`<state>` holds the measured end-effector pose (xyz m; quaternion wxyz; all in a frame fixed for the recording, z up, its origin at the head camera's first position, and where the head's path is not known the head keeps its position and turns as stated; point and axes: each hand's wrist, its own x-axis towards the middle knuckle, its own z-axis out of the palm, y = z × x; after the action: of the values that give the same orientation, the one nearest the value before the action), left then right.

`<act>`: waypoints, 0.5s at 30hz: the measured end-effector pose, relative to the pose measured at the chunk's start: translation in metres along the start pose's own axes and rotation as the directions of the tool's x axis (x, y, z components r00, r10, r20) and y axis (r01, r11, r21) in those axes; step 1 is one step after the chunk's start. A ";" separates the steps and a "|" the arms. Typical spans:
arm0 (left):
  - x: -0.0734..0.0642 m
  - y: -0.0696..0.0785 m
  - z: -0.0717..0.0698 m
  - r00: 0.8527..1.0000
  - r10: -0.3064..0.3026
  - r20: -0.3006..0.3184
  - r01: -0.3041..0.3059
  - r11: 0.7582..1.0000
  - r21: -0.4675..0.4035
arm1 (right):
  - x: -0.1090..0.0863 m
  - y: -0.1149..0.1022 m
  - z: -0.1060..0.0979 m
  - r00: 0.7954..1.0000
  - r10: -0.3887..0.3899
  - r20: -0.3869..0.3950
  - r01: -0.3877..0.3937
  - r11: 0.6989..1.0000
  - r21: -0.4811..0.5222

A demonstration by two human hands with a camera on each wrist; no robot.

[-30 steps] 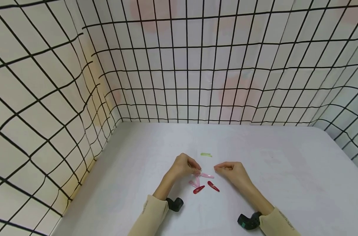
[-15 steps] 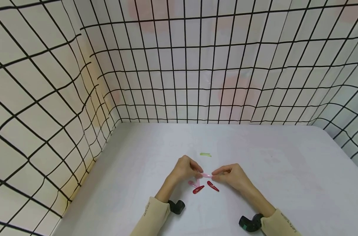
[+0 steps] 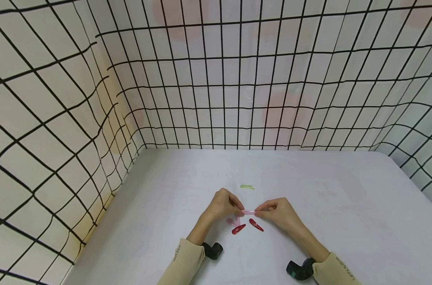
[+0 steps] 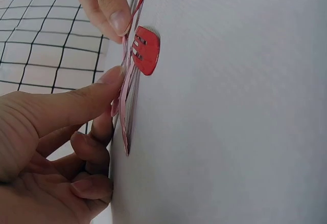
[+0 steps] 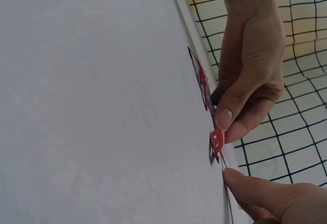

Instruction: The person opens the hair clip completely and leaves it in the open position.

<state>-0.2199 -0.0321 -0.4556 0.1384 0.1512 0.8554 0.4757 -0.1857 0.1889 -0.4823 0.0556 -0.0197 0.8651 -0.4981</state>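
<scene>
Pinching a pink clip [image 3: 249,212] by both ends, between fingertips of left hand [image 3: 224,204] and right hand [image 3: 278,211]; touching the table [image 3: 330,221] or just above, cannot tell. Seemingly lining it up. Probably calls next for releasing gently, without nudging other pink clips [image 3: 231,221] or red clips [image 3: 256,225]. Beyond, see green clips [image 3: 247,186].

I face a white worktop [image 3: 344,221] with a rounded far right corner. A back wall [image 3: 216,95], a left wall [image 3: 27,118] and a right wall [image 3: 424,89], all pale, carry black gridlines [image 3: 240,23]; faint reddish patches [image 3: 286,114] tint the back one, under soft light.
</scene>
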 end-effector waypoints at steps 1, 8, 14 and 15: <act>0.000 0.000 0.000 1.000 -0.002 0.001 0.002 1.000 0.000 | 0.000 0.000 0.000 1.000 0.004 -0.002 -0.004 1.000 0.001; 0.001 -0.001 0.001 1.000 -0.002 -0.012 0.002 1.000 0.011 | 0.000 -0.001 0.001 0.999 0.034 -0.010 -0.034 0.999 0.001; 0.001 -0.001 0.001 1.000 0.000 -0.021 0.000 1.000 0.005 | 0.000 -0.003 0.001 0.999 0.026 -0.021 -0.026 1.000 -0.005; 0.000 -0.001 0.001 1.000 0.002 -0.021 -0.002 1.000 0.008 | 0.000 -0.003 0.001 1.000 0.020 -0.020 -0.020 1.000 -0.003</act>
<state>-0.2201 -0.0318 -0.4574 0.1285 0.1477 0.8586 0.4738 -0.1861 0.1865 -0.4805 0.0521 -0.0063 0.8666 -0.4962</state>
